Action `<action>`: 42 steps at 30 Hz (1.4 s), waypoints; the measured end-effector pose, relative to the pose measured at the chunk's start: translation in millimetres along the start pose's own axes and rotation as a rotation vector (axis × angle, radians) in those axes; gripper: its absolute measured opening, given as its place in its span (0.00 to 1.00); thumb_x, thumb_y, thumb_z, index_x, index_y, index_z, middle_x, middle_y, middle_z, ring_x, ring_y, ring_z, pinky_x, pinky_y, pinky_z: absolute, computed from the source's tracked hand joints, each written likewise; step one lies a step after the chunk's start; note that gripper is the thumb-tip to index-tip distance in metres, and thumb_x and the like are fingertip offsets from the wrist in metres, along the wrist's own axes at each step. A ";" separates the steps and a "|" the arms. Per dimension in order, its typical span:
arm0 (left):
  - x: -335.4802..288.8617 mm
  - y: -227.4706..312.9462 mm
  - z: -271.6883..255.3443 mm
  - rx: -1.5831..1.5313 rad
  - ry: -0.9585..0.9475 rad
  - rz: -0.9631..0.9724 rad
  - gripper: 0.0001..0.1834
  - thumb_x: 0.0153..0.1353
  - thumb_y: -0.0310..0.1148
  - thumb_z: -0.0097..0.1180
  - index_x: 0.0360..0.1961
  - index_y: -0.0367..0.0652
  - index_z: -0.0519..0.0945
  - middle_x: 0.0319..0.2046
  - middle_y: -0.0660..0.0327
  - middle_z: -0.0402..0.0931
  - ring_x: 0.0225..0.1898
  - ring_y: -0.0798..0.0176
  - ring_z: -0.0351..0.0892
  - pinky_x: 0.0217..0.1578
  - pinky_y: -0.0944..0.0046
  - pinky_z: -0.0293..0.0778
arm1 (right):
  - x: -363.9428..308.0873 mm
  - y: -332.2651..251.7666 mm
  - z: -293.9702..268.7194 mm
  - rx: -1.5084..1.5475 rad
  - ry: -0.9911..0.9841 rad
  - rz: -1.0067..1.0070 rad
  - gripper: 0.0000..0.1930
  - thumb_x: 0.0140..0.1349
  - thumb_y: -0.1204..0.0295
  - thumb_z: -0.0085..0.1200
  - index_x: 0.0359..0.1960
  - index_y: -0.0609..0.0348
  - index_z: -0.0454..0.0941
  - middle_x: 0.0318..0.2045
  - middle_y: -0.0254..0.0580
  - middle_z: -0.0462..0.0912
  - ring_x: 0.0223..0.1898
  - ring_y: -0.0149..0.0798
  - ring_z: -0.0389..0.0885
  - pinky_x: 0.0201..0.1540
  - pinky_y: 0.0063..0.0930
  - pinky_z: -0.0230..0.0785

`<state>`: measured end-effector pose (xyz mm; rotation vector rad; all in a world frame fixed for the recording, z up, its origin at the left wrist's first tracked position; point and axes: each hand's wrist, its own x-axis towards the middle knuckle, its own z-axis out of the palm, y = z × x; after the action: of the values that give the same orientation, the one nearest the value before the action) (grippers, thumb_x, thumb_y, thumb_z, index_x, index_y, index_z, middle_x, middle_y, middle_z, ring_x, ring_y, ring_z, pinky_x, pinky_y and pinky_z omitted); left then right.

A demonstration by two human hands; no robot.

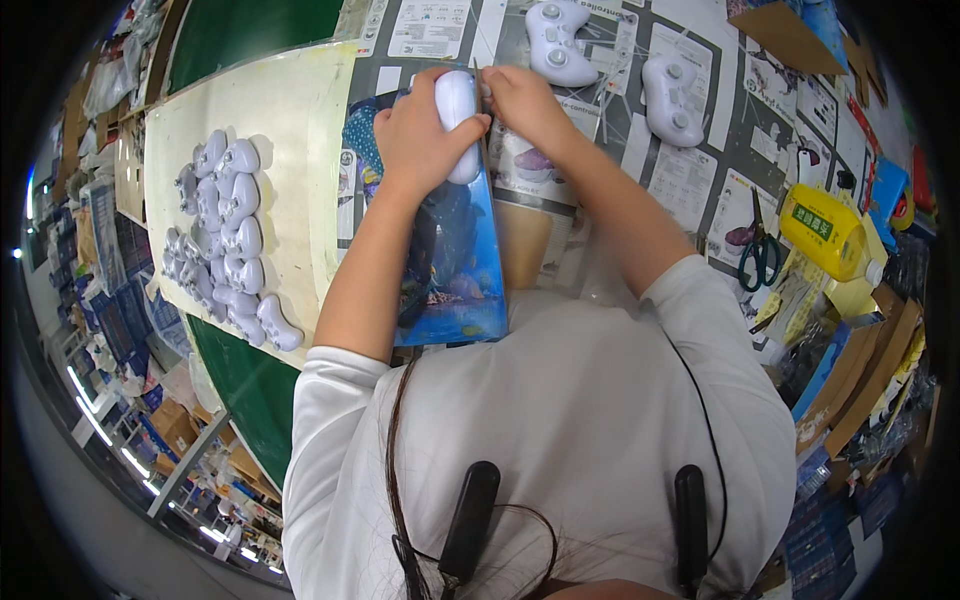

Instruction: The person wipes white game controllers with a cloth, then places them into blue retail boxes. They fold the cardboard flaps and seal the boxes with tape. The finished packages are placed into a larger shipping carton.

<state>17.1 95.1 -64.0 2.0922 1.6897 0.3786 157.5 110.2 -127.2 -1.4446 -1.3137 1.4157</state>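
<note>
A white game controller point(456, 105) stands on edge in my left hand point(412, 140), whose fingers and thumb wrap around it over a blue sea-picture mat point(460, 290). Close by on its right, my right hand point(528, 108) has its fingertips pinched together beside the controller. A thin dark tip shows near those fingertips; what they hold is too small to name. Two more white controllers lie beyond and to the right of my right hand: one at the far edge point(558, 48), the other further right point(673, 100).
On the cream board point(310, 130) at the left lie several white controllers point(240, 200) in a cluster. Printed sheets cover the worktop. To the right are dark-handled scissors point(760, 258), a yellow bottle point(825, 232) lying tilted, and cardboard pieces point(870, 365).
</note>
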 end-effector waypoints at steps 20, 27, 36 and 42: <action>1.8 -6.6 5.2 -0.019 0.051 0.028 0.33 0.36 0.50 0.57 0.45 0.45 0.68 0.29 0.53 0.76 0.35 0.53 0.75 0.39 0.57 0.61 | 8.2 20.6 -9.9 0.165 -0.100 -0.457 0.12 0.59 0.62 0.45 0.28 0.58 0.70 0.15 0.33 0.70 0.16 0.27 0.65 0.19 0.18 0.55; 1.8 -0.9 2.1 -0.030 0.028 0.008 0.32 0.37 0.51 0.56 0.44 0.46 0.69 0.31 0.53 0.76 0.37 0.52 0.74 0.41 0.55 0.61 | 3.6 33.1 2.2 1.194 -0.455 0.254 0.13 0.60 0.62 0.45 0.24 0.58 0.72 0.13 0.31 0.69 0.12 0.20 0.59 0.12 0.17 0.44; 1.8 -8.1 14.3 -0.004 0.075 -0.051 0.25 0.56 0.54 0.37 0.47 0.49 0.68 0.34 0.49 0.76 0.41 0.49 0.73 0.43 0.53 0.60 | -31.4 19.3 65.2 0.348 0.359 -0.274 0.25 0.64 0.58 0.34 0.53 0.68 0.59 0.53 0.57 0.62 0.56 0.45 0.59 0.57 0.32 0.51; 6.1 -1.3 14.7 0.199 0.046 -0.020 0.25 0.56 0.54 0.39 0.49 0.50 0.69 0.34 0.48 0.76 0.38 0.46 0.74 0.38 0.55 0.66 | -153.5 -10.6 -32.4 -0.032 -0.105 -0.190 0.23 0.58 0.63 0.45 0.54 0.60 0.63 0.54 0.50 0.65 0.57 0.46 0.61 0.57 0.31 0.52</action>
<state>24.2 99.0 -77.8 2.2195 1.8407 0.2625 205.5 -29.7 -73.9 -1.2429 -1.5035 1.3651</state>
